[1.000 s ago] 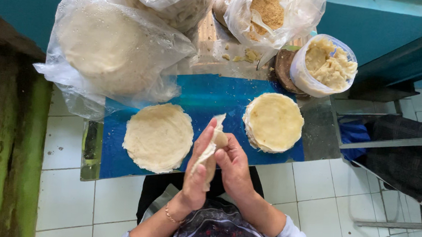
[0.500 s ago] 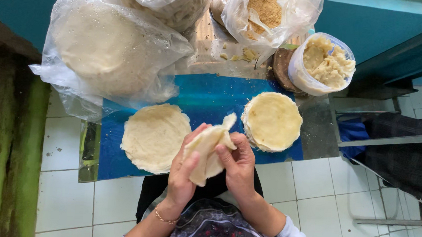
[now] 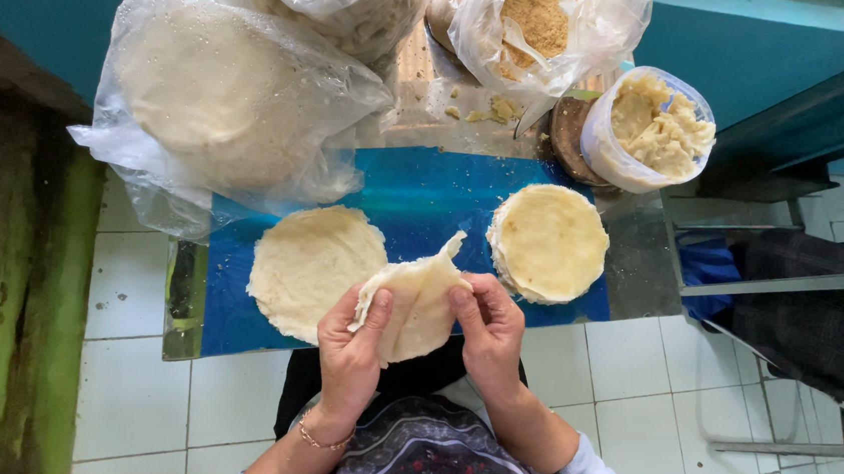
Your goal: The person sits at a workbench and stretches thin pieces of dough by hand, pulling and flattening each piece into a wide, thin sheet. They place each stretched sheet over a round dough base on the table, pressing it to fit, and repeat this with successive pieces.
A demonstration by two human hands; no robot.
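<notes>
Thin dough round point(image 3: 416, 307) pinched between left hand point(image 3: 351, 347) and right hand point(image 3: 491, 333) fingers, both gripping its edges

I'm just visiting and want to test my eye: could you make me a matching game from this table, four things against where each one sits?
Things:
1. thin dough sheet
2. stack of rounds
3. flat round
4. tub of filling

Places:
A. far right, beside the bags
B. lying on the blue mat, left
C. held between both hands
D. piled on the blue mat, right

Pairs: 1-C, 2-D, 3-B, 4-A
</notes>
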